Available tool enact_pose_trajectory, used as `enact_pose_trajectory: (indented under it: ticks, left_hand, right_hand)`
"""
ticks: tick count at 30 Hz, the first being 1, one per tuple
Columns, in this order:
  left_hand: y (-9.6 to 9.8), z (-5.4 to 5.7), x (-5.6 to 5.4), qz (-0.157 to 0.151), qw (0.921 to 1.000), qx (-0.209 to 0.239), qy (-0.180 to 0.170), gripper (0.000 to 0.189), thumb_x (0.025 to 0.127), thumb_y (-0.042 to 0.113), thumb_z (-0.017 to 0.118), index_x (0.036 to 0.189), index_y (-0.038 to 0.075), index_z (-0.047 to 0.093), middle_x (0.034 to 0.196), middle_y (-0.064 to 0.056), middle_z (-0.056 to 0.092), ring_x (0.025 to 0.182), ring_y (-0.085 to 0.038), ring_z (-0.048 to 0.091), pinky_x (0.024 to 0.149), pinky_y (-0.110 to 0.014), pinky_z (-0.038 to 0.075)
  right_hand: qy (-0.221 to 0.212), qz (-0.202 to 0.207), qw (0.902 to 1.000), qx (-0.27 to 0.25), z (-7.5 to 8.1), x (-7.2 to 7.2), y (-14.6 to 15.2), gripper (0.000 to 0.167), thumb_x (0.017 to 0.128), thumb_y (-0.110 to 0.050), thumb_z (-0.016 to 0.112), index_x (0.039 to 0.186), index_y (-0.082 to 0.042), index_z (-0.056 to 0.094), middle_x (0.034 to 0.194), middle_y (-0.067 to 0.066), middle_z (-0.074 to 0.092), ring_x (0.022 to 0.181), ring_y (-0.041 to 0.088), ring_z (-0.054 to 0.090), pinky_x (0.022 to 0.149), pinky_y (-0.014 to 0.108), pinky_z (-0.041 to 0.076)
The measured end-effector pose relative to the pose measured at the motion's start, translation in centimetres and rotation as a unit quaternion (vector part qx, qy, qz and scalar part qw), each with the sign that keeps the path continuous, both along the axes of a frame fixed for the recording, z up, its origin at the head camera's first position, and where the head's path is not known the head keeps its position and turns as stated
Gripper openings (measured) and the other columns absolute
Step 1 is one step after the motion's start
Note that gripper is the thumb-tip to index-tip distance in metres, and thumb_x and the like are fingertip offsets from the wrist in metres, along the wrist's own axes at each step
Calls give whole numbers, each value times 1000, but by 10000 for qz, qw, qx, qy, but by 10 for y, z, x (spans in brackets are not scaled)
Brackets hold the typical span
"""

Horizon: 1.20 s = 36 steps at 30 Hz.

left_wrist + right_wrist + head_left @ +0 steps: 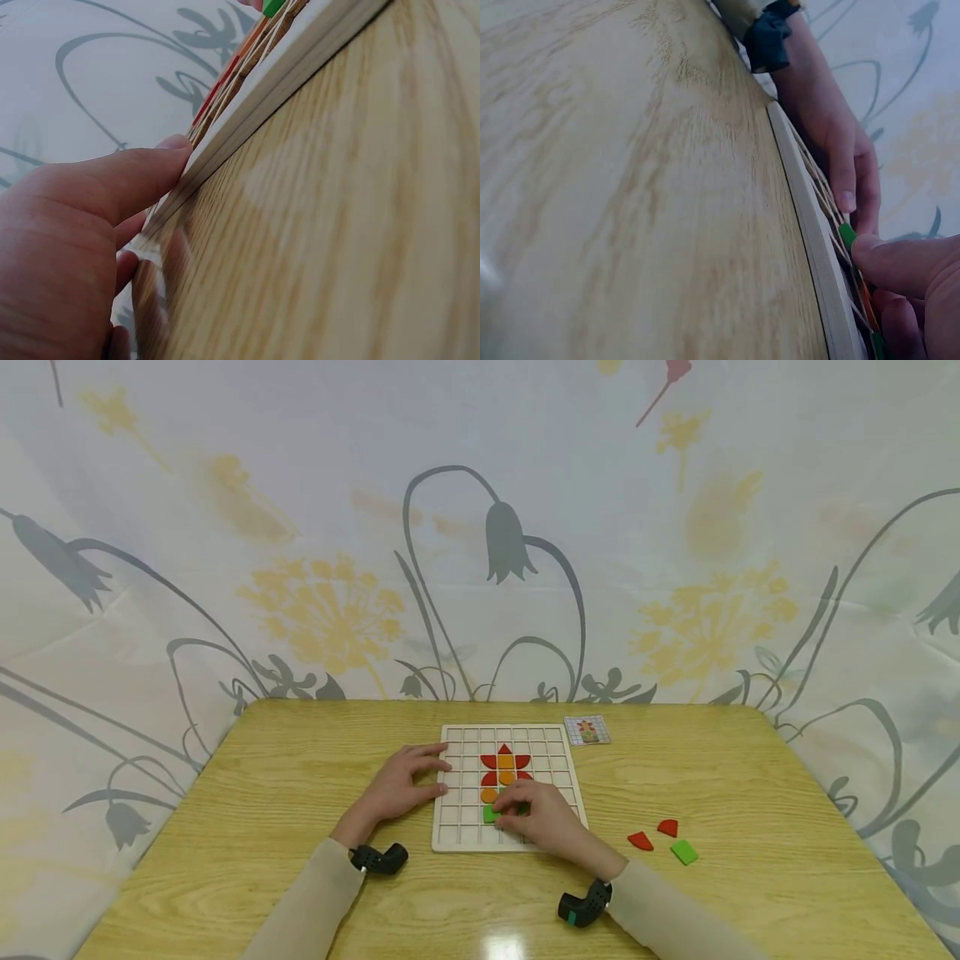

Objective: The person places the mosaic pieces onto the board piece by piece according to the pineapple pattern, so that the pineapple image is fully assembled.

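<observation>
A white grid board [459, 835] lies on the table with red and orange pieces making a flower-like pattern. An orange square [506, 762] and two orange discs [489, 795] sit among the red pieces. At the lower middle of the grid, my right hand [543, 818] pinches a green square tile [491, 814] between thumb and fingertips. The right wrist view shows the thumb against that green tile [847, 235]. My left hand [401, 785] rests at the board's left edge, fingers spread; its thumb [169, 154] touches the rim in the left wrist view. The right hand hides part of the grid.
To the right of the board lie two red quarter-round pieces [641, 841] and another green square [684, 852]. A small card [587, 730] picturing a flower pattern is beside the board's far right corner. Behind the wooden table [300, 735] hangs a flower-printed backdrop [337, 527].
</observation>
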State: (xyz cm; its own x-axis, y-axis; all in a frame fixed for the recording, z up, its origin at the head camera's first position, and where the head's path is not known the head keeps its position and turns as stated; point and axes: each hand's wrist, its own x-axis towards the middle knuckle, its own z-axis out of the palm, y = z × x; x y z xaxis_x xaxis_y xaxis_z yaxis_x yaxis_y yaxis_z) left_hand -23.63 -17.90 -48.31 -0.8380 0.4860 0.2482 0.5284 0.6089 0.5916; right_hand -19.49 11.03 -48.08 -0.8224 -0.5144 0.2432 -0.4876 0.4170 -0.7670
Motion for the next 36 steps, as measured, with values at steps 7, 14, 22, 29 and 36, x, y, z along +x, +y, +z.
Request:
enact_pose_trajectory:
  ticks: [7,14,22,29,36]
  left_hand:
    - [0,0,-1,-44,10000,32,18,30,92,29,74,118,16,73,149,-3,49,136,-31,43,109,-55,35]
    - [0,1,0,-23,10000,47,-64,30,92,29,74,119,16,73,150,-3,49,137,-31,41,110,-55,33]
    - [0,0,0,-4,10000,39,-27,30,92,29,73,119,15,73,150,-3,49,137,-31,42,109,-55,34]
    - [1,0,0,-3,10000,20,-27,29,92,29,73,119,16,73,150,-3,49,137,-31,41,110,-55,33]
    - [1,1,0,-33,10000,21,-11,30,92,30,73,119,16,73,150,-4,49,137,-32,42,109,-56,33]
  right_hand:
    - [90,-74,9999,80,0,2,-1,10,85,-11,80,94,-15,77,101,-7,67,76,5,59,66,25,52]
    - [163,-69,9998,55,2,4,-2,8,85,-14,81,93,-14,78,102,-4,68,76,6,59,66,25,52]
    - [380,-122,9989,259,1,5,-2,6,87,-18,79,92,-18,79,105,-8,67,93,13,63,78,30,53]
    - [487,-36,9978,446,2,5,-2,7,88,-18,78,94,-16,81,105,-7,67,96,15,63,83,34,53]
    - [92,-143,9998,70,6,3,0,7,88,-13,78,94,-18,79,103,-10,66,91,11,62,78,29,53]
